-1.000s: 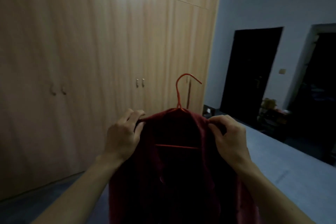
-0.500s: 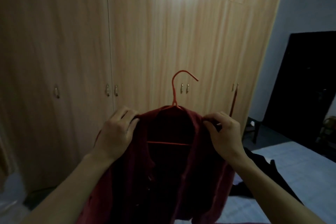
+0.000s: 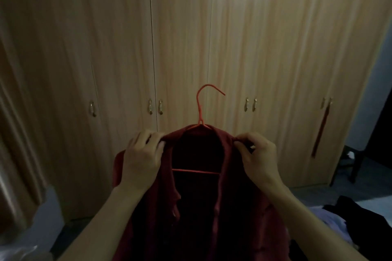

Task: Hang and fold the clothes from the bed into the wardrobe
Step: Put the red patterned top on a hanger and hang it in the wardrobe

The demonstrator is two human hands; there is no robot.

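A dark red garment (image 3: 231, 214) hangs open-fronted on a red wire hanger (image 3: 200, 110), held up in front of me. My left hand (image 3: 144, 157) grips its left shoulder and my right hand (image 3: 257, 154) pinches its right shoulder. The hanger's hook stands upright above the collar, and its crossbar shows inside the open front. Behind it stands the light wooden wardrobe (image 3: 237, 38) with all its doors shut and small metal handles at mid height.
Dark clothes (image 3: 358, 220) lie on the bed at the lower right over pale fabric. A dark chair or stool (image 3: 356, 161) stands right of the wardrobe. A red strap (image 3: 321, 131) hangs from the rightmost door. Something pale sits at the lower left.
My view has swung left, from the doorways to facing the wardrobe square on. Both hands keep the same hold on the garment's shoulders.
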